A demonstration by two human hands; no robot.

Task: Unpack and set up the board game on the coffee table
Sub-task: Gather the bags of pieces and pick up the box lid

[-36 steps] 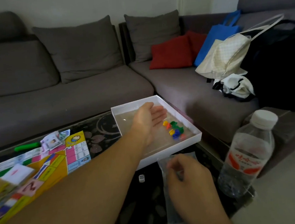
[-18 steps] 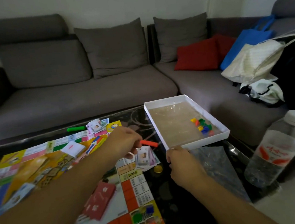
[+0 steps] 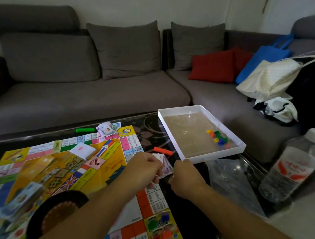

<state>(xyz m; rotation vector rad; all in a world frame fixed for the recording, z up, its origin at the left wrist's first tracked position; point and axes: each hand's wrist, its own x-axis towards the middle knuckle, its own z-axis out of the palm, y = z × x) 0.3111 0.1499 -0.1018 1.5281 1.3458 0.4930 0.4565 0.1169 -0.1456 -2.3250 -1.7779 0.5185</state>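
Grey sofa cushions wrap the far side of a dark glass tabletop [image 3: 191, 229], on which the unfolded game board [image 3: 65, 165] covers the left part; a white box tray [image 3: 203, 156] sits at the right, holding a small cluster of coloured pawns [image 3: 217, 137] toward its right side; a water bottle [image 3: 292, 168] and a clear plastic bag [image 3: 232, 181] lie nearer the person.

Both hands meet just off the board's right edge, over a small stack of paper money [image 3: 165, 165]; the left hand [image 3: 145, 170] has its fingers curled down at the stack's left side and seems to pinch the notes, though the contact itself is hidden; the right hand [image 3: 186, 176] is loosely curled just beside the stack's right edge, and I cannot tell whether its grip holds anything.

A red stick [image 3: 163, 151] lies just beyond the notes, between them and the tray, its long axis running left to right; the left hand is slightly nearer it. A second bundle of notes [image 3: 108, 129] and a green stick [image 3: 85, 130] rest at the board's far edge, well apart from either hand; the pawns, still in the tray, lie beyond and to the right of the right hand, so that hand is better placed for them.
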